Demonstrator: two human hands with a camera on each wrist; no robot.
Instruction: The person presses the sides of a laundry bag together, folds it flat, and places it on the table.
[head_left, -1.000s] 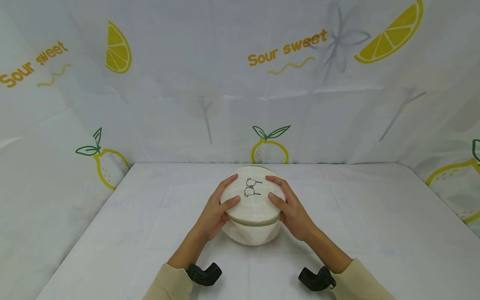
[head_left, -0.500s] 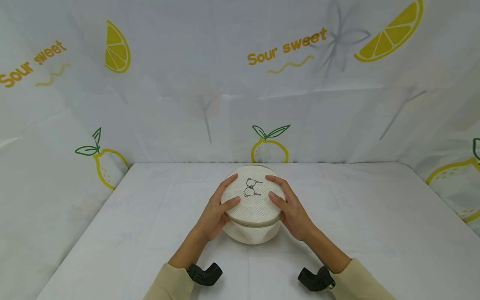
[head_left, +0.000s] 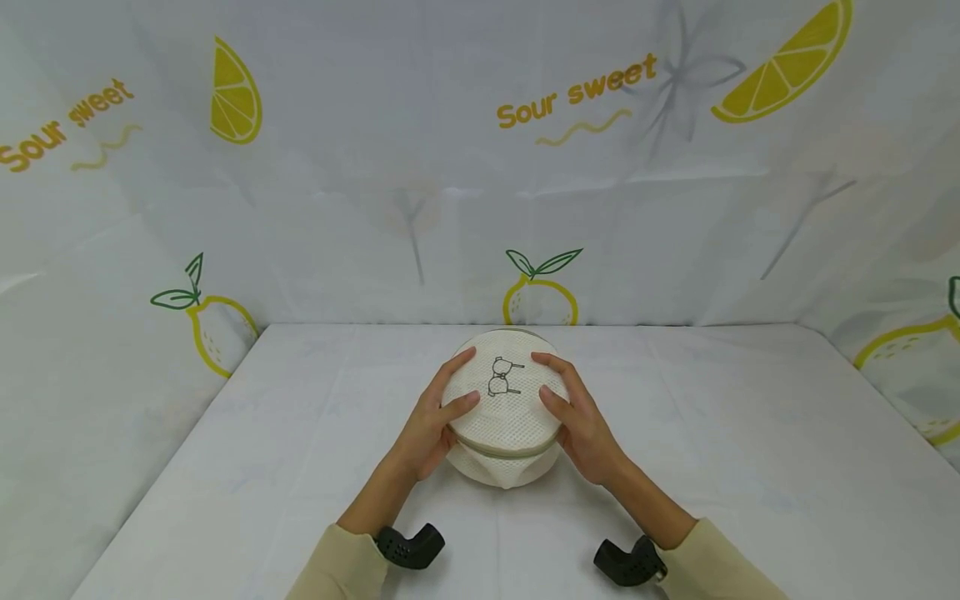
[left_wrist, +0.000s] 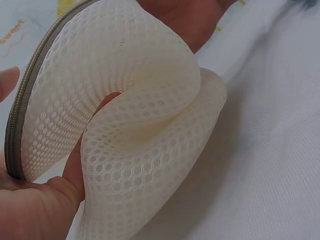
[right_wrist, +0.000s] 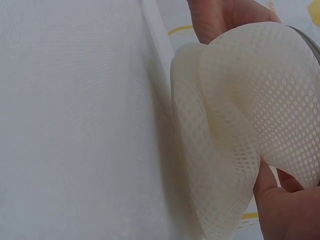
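While gripping the mesh bag (head_left: 510,421) with fingers (head_left: 452,366) of left hand (head_left: 426,429) and right hand (head_left: 590,429), looks like positioning it, so probably needs even pressure next.

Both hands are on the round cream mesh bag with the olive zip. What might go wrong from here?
1. The soft side of the round cream mesh bag is already deeply folded below the olive zip, so a harder squeeze may crumple it further.
2. The left hand and right hand grip opposite sides of its upper part; if one loosens, the bag could tilt or sag.
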